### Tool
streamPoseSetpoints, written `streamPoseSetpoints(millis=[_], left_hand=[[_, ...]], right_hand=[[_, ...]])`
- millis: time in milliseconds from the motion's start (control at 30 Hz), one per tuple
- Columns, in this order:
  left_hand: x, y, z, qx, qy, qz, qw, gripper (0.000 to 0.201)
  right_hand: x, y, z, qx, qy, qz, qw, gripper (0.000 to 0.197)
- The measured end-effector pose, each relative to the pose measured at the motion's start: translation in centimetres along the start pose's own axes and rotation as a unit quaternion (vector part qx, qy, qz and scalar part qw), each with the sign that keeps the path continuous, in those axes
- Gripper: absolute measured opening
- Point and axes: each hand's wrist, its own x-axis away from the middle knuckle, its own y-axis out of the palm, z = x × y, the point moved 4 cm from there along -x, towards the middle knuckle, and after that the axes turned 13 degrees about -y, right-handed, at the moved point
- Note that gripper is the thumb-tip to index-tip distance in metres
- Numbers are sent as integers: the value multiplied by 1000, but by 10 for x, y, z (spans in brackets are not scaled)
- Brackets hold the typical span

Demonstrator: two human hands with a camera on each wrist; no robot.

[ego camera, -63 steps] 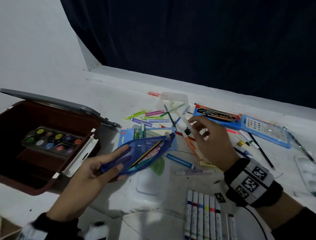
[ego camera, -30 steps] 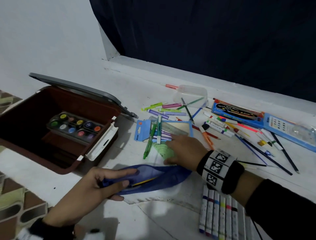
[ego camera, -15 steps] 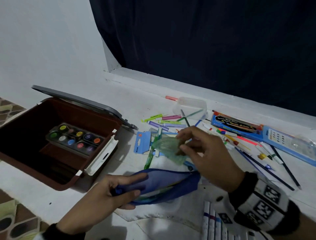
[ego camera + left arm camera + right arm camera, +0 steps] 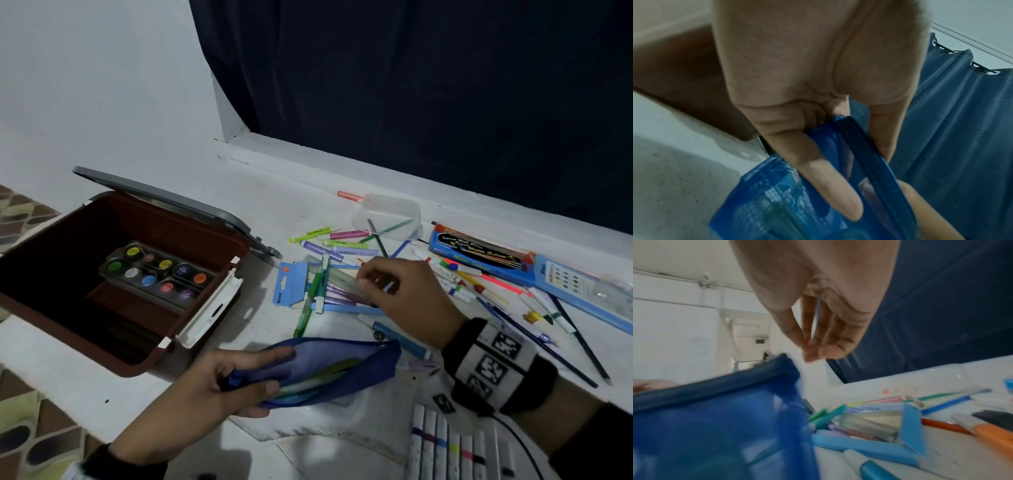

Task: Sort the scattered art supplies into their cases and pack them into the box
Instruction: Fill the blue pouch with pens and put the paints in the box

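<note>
My left hand (image 4: 209, 387) grips one end of the blue mesh pencil pouch (image 4: 329, 371), thumb on top and fingers curled beneath, holding its mouth open just above the white surface (image 4: 85, 370). A green piece and some pens show through the mesh. My right hand (image 4: 407, 294) hovers beyond the pouch, over the blue marker pack (image 4: 291, 284) and the clear ruler (image 4: 339, 279); its fingertips (image 4: 813, 353) are drawn together, but I cannot tell whether they pinch anything. To the right of that hand lie scattered markers (image 4: 455, 281) and a blue watercolour box (image 4: 479, 255). To the left of my left hand stands the open brown box (image 4: 144, 363), with a paint palette (image 4: 157, 270) inside.
</note>
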Motion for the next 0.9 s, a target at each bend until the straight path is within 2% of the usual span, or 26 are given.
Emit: streamPoseSetpoints(millis=[133, 233, 367, 500, 600, 667, 767, 900], left_hand=[[3, -3, -2, -9, -7, 6, 1000, 38], [4, -4, -2, -14, -6, 10, 1000, 38], [5, -4, 1, -23, 1, 18, 1000, 36], [3, -6, 0, -23, -12, 19, 999, 35], [1, -6, 1, -17, -14, 25, 999, 34], [0, -4, 3, -19, -10, 30, 999, 35], [-3, -1, 5, -21, -10, 32, 999, 34], [-7, 3, 11, -22, -11, 26, 999, 34]], right_hand=[[-19, 15, 54, 112, 59, -99, 987, 11], [-30, 32, 66, 179, 53, -198, 962, 32], [-40, 54, 69, 260, 32, -278, 924, 32], [-41, 60, 73, 285, 30, -303, 909, 31], [-41, 61, 75, 276, 40, -306, 910, 22], [-39, 60, 76, 273, 55, -308, 910, 24], [-36, 55, 76, 273, 66, -283, 917, 24], [-40, 34, 68, 250, 85, -209, 942, 17]])
